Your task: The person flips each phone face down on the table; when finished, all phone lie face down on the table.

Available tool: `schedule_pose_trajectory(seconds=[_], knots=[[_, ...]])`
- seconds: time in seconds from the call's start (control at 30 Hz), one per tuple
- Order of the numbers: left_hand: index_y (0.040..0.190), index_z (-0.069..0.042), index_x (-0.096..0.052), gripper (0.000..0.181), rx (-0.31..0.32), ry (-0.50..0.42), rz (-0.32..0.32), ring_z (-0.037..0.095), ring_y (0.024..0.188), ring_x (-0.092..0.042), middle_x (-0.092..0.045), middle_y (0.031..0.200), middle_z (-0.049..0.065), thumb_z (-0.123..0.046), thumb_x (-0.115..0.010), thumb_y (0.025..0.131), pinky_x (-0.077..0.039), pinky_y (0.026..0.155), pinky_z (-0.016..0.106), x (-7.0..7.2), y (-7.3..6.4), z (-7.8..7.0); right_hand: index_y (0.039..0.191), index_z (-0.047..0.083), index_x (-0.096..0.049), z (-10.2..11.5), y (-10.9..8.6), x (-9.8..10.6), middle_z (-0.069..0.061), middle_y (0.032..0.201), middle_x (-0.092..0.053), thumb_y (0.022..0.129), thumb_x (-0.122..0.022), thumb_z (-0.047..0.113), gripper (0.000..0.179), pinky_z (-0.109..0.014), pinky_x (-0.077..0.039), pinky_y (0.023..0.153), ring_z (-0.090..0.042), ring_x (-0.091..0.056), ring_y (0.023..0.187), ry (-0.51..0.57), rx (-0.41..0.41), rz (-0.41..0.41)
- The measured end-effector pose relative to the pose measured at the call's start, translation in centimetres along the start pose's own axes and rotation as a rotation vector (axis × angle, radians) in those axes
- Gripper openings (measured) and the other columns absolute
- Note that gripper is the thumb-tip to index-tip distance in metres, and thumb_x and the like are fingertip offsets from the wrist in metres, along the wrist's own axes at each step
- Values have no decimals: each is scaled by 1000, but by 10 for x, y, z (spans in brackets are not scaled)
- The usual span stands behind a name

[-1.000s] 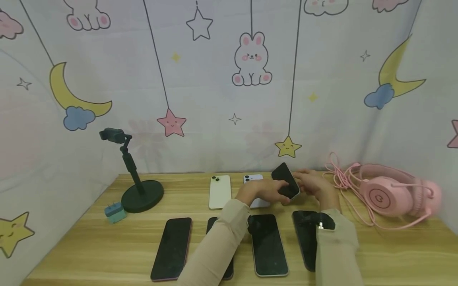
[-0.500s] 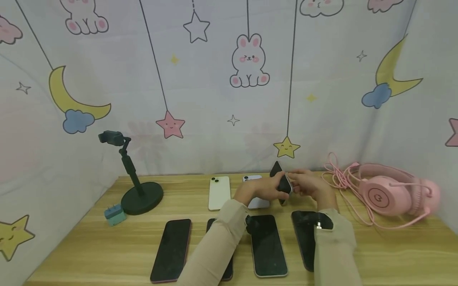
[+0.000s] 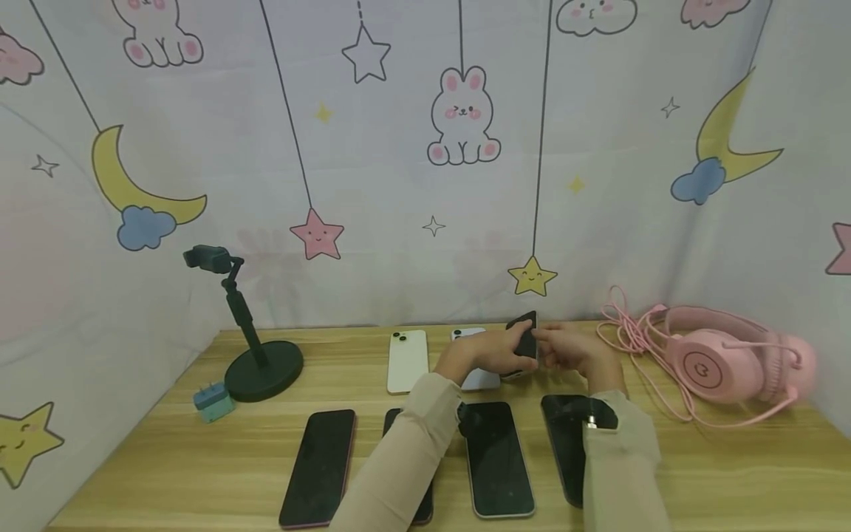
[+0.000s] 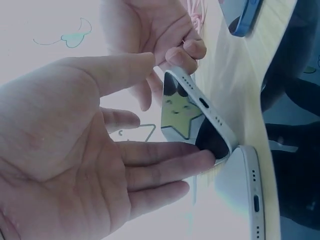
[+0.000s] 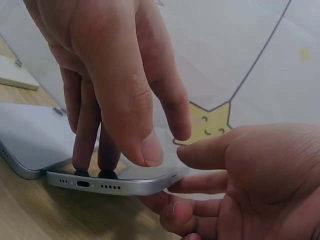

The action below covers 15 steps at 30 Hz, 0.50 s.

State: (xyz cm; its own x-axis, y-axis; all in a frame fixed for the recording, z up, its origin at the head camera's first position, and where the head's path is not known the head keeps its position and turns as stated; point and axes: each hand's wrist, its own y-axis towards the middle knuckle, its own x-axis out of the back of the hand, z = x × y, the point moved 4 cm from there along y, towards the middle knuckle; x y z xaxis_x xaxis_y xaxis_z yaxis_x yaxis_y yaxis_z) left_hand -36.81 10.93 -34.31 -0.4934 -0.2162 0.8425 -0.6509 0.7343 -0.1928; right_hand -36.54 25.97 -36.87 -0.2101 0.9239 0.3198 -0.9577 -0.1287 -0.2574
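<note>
Phone (image 5: 120,183) apparently being turned: left hand (image 4: 90,145) straight-fingered against it, right hand (image 5: 250,177), fingers curled at its edge; steady support needed next.

White cartoon cloth (image 3: 385,162) behind wooden tabletop (image 3: 332,369).

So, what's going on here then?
A person is handling a flat silver-rimmed smartphone with a black glass screen, using both hands. The left hand rests straight fingers on the screen, while the right hand is at its raised edge. The phone is tilted, beside a pale white-backed phone lying camera side up. A cream-backed phone lies farther left, and four dark rectangular phones lie nearer the person.
</note>
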Motion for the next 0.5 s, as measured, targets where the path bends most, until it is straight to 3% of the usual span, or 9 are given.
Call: schedule_pose_trajectory(seconds=[0.13, 0.23, 0.4, 0.43, 0.5], knots=[[162, -13, -11, 79, -23, -20, -12, 16, 110, -61, -49, 148, 14, -39, -57, 102, -45, 100, 34, 2, -1, 1, 146, -5, -38, 3, 0, 0, 5, 65, -49, 109, -39, 21, 45, -26, -37, 56, -8, -48, 56, -8, 11, -2], [162, -15, -11, 77, -62, -45, -12, 16, 108, -61, -54, 141, 14, -38, -55, 103, -45, 99, 33, 3, 0, 1, 149, -5, -34, 7, -2, -1, 2, 71, -54, 109, -37, 19, 47, -25, -37, 56, -9, -49, 57, -19, 37, -1], [162, -16, -8, 77, -115, -189, 21, 18, 140, -39, -34, 158, 11, -35, -54, 104, -35, 111, 33, 1, 2, 3, 141, -5, -42, 11, -3, -6, -2, 86, -64, 106, -39, 14, 41, -23, -38, 57, -8, -57, 64, -23, 63, 17], [162, -15, -8, 77, -124, -215, 30, 18, 145, -32, -27, 162, 10, -34, -54, 104, -33, 113, 34, 0, 2, 4, 139, -6, -43, 11, -3, -7, -2, 86, -65, 105, -40, 13, 39, -24, -39, 58, -8, -59, 66, -28, 58, 21], [162, -16, -8, 76, -139, -251, 52, 19, 146, -31, -25, 163, 10, -32, -54, 104, -32, 113, 33, -2, 3, 6, 137, -6, -45, 9, -2, -8, -1, 84, -63, 103, -41, 12, 38, -25, -41, 60, -9, -60, 67, -41, 35, 16]])
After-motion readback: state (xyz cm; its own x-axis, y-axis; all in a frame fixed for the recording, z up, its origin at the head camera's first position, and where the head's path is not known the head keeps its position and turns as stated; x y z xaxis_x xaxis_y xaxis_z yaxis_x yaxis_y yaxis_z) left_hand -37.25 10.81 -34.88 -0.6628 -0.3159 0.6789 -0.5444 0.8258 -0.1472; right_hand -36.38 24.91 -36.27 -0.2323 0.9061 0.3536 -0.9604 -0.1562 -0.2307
